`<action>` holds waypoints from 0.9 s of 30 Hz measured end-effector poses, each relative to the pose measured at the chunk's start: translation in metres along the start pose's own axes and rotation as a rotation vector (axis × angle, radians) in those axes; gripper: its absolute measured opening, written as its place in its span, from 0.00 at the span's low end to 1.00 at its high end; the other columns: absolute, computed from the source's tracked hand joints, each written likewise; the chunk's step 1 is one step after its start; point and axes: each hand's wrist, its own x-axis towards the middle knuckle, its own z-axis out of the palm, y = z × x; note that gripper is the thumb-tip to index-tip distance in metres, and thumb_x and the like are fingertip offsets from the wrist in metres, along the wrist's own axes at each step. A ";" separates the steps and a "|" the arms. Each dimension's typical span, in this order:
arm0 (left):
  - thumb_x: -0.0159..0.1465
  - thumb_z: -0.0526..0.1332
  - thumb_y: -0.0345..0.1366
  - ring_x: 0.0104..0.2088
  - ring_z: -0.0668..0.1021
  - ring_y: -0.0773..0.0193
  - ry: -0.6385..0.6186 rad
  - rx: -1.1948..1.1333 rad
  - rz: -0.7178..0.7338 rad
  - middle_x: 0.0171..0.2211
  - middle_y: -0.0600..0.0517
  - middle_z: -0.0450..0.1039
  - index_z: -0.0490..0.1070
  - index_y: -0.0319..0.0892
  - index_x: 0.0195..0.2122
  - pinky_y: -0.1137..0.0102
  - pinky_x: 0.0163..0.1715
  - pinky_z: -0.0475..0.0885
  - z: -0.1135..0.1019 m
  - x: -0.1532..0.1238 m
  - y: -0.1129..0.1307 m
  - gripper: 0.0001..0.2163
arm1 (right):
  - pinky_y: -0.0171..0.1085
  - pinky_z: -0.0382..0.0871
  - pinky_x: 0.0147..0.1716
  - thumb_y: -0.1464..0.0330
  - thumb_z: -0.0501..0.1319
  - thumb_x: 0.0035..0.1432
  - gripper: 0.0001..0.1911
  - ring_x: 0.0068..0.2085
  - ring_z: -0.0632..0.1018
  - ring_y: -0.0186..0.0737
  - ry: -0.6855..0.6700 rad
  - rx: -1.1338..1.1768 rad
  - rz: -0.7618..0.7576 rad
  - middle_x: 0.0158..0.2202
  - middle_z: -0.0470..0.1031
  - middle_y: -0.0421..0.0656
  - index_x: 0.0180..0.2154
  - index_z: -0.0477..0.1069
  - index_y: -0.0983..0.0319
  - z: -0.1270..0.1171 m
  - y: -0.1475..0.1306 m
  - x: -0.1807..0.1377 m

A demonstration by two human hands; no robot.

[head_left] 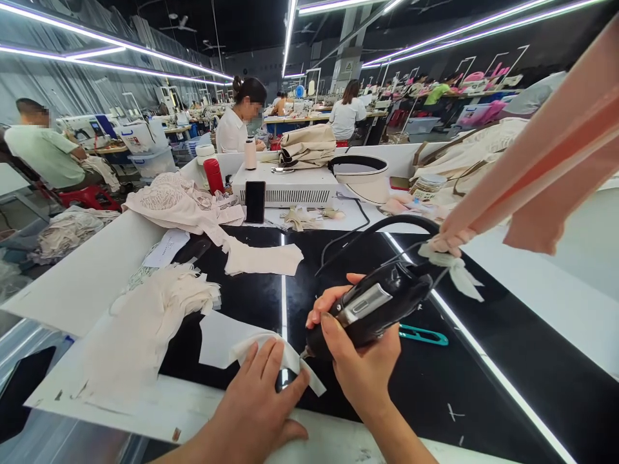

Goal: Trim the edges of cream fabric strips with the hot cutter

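My right hand [360,351] is wrapped round a black hand-held tool [374,306] with a silver plate and a black cord; its tip points down-left at a small white fabric piece [275,357]. My left hand [256,399] lies on that fabric with fingers stretched out, pressing it flat on the black glossy table top [483,399]. A pink cloth strip [536,174] hangs from the upper right, knotted to the tool's cord with a white rag.
A pile of cream fabric pieces [145,316] lies to the left. Teal snips [423,334] rest right of the tool. Behind stand a white box unit [285,183], a phone [255,201], a red bottle [213,175] and a thread cone [250,153]. Other people sit at tables beyond.
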 end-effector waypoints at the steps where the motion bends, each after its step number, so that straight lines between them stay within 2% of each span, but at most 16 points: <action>1: 0.42 0.76 0.61 0.50 0.82 0.32 -0.007 -0.006 0.001 0.51 0.27 0.77 0.73 0.45 0.56 0.42 0.43 0.81 0.000 0.000 -0.001 0.42 | 0.32 0.77 0.27 0.75 0.67 0.57 0.21 0.27 0.76 0.31 -0.001 -0.003 -0.003 0.32 0.75 0.33 0.50 0.68 0.53 0.000 0.000 0.000; 6: 0.46 0.75 0.60 0.54 0.80 0.33 -0.073 -0.049 0.012 0.54 0.28 0.75 0.72 0.45 0.58 0.42 0.47 0.80 -0.003 -0.004 -0.005 0.41 | 0.33 0.77 0.27 0.74 0.66 0.59 0.19 0.27 0.76 0.31 0.005 -0.018 0.014 0.32 0.75 0.34 0.50 0.66 0.54 0.001 0.000 0.000; 11: 0.50 0.76 0.54 0.56 0.78 0.33 -0.134 -0.079 0.009 0.57 0.29 0.73 0.71 0.46 0.58 0.42 0.49 0.79 -0.010 -0.002 -0.008 0.37 | 0.34 0.76 0.26 0.73 0.67 0.58 0.21 0.26 0.76 0.31 0.048 0.021 0.028 0.32 0.75 0.34 0.51 0.65 0.54 0.006 0.002 0.004; 17: 0.52 0.77 0.49 0.56 0.78 0.32 -0.142 -0.124 0.029 0.57 0.29 0.72 0.72 0.45 0.58 0.43 0.49 0.79 -0.018 0.000 -0.011 0.34 | 0.32 0.74 0.22 0.74 0.67 0.57 0.18 0.24 0.75 0.31 0.027 0.020 0.034 0.30 0.75 0.32 0.46 0.65 0.54 0.012 0.004 0.004; 27: 0.55 0.77 0.46 0.56 0.77 0.32 -0.195 -0.133 0.044 0.57 0.29 0.72 0.73 0.44 0.57 0.42 0.49 0.79 -0.026 0.005 -0.013 0.30 | 0.34 0.76 0.26 0.71 0.67 0.54 0.19 0.24 0.75 0.31 0.073 -0.014 0.084 0.29 0.74 0.32 0.45 0.62 0.55 0.015 0.005 0.007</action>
